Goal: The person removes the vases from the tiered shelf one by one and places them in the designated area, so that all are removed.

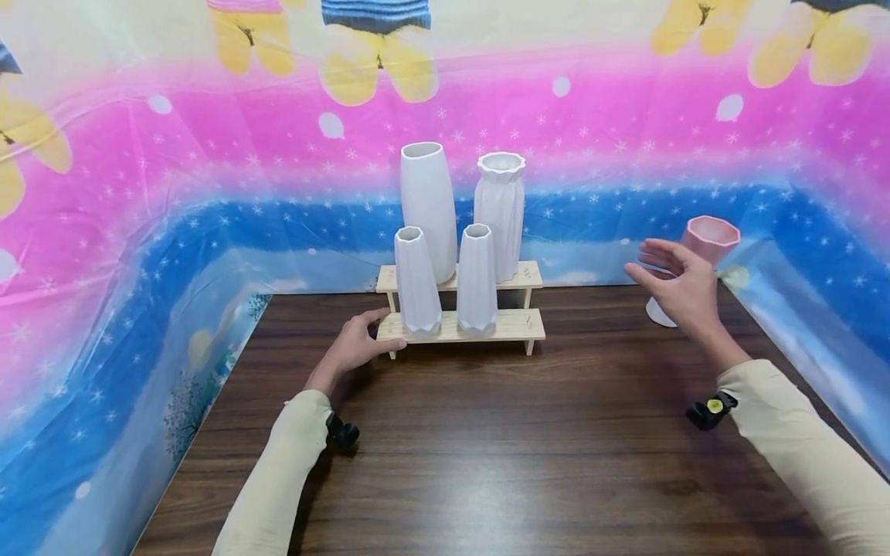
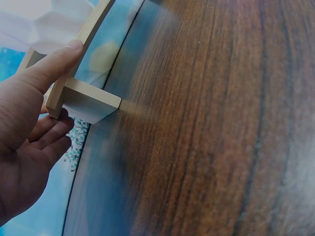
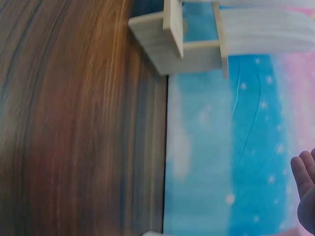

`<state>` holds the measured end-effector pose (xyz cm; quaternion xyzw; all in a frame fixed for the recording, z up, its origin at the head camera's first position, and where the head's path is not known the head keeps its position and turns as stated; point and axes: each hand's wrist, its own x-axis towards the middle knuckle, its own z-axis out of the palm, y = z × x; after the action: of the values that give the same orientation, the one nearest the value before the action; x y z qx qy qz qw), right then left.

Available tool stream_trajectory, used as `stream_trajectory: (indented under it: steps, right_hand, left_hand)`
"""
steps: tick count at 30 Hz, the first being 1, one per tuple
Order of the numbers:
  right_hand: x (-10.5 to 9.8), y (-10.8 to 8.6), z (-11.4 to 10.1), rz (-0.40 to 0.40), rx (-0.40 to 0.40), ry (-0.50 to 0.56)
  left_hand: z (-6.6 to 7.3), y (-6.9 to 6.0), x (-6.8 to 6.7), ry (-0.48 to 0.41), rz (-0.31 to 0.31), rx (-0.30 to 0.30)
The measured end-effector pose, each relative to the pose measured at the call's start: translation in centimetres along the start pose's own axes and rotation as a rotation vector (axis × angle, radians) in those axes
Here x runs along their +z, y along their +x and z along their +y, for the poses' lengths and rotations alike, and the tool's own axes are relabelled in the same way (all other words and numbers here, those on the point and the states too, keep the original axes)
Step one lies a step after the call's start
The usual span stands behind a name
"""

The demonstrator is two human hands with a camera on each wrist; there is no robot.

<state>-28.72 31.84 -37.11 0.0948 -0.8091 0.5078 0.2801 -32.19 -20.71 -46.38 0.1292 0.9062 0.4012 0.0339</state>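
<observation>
A two-step wooden stand (image 1: pixel 514 326) carries white vases on both steps. My left hand (image 1: pixel 353 345) pinches the left end of its lower step; in the left wrist view the thumb (image 2: pixel 54 64) lies on top of the board and the fingers curl beneath. On the lower step stand two slim faceted vases, one left (image 1: pixel 417 286) and one right (image 1: pixel 477 286). Behind them are a tall smooth vase (image 1: pixel 426 193) and a ruffled-rim vase (image 1: pixel 501 216). My right hand (image 1: pixel 684 293), fingers apart from the thumb and holding nothing, is in front of a pink faceted cup-shaped vessel (image 1: pixel 712 235), hiding its middle.
A white round base (image 1: pixel 659 313) shows below the pink vessel. The dark wooden table (image 1: pixel 473 448) reaches back to a printed cloth backdrop (image 1: pixel 591 131), which surrounds it on the back and both sides. The stand is near the table's back edge.
</observation>
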Motion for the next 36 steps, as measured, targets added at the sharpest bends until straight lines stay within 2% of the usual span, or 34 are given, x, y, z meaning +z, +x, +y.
stream_trajectory:
  steps: [4, 9, 19, 22, 26, 30, 36]
  right_hand:
    - [1.4, -0.3, -2.7, -0.043, -0.038, 0.031]
    - [3.1, -0.2, -3.8, -0.066, -0.069, 0.056]
    - [6.6, 0.0, -7.3, -0.131, -0.074, 0.092]
    - [7.7, 0.2, -7.7, -0.152, -0.086, 0.109]
    - [9.3, 0.6, -6.8, -0.165, -0.081, 0.151]
    - [10.8, 0.8, -6.0, -0.174, -0.051, 0.207]
    - [12.8, 0.6, -6.3, -0.226, -0.016, 0.276]
  left_hand:
    - [-0.1, 0.0, -0.1, -0.005, 0.001, 0.003]
    - [-0.1, 0.1, -0.1, -0.003, 0.001, -0.002]
    - [-0.2, 0.3, -0.2, -0.012, 0.000, 0.001]
    - [-0.2, 0.2, -0.2, -0.015, 0.003, 0.002]
    - [-0.3, 0.2, -0.1, -0.008, 0.003, 0.006]
    - [-0.2, 0.1, 0.0, -0.005, 0.003, 0.004]
    - [0.0, 0.0, 0.1, -0.002, 0.007, -0.006]
